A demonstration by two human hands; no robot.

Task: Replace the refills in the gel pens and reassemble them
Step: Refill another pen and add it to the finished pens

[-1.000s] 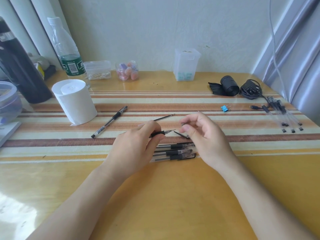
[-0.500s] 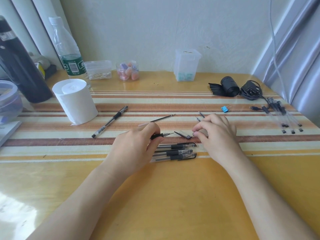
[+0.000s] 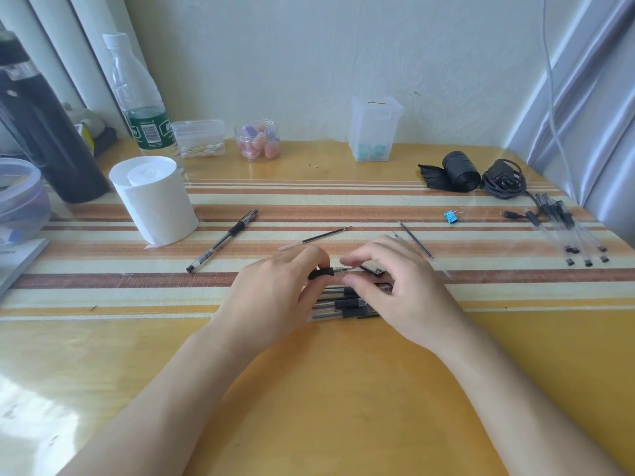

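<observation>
My left hand (image 3: 275, 297) pinches a gel pen (image 3: 323, 272) by its black grip, with the metal tip pointing right. My right hand (image 3: 398, 286) hovers at that tip, thumb and forefinger apart on either side of it and holding nothing. A black pen cap (image 3: 372, 268) lies just behind the fingers. Several gel pens (image 3: 338, 305) lie side by side under both hands. One loose refill (image 3: 316, 238) rests behind my left hand, another refill (image 3: 421, 247) to the right of my right hand. A whole pen (image 3: 223, 240) lies at the left.
A tissue roll (image 3: 154, 197), a water bottle (image 3: 137, 97) and a black flask (image 3: 44, 132) stand at the left. Small plastic containers (image 3: 374, 132) line the wall. A blue binder clip (image 3: 450, 216), black bag roll (image 3: 458, 171), cable (image 3: 503, 180) and several clear pens (image 3: 570, 235) occupy the right.
My right hand went right, left a refill lying on the table there, and came back to the pen tip. My left hand kept hold of the pen.
</observation>
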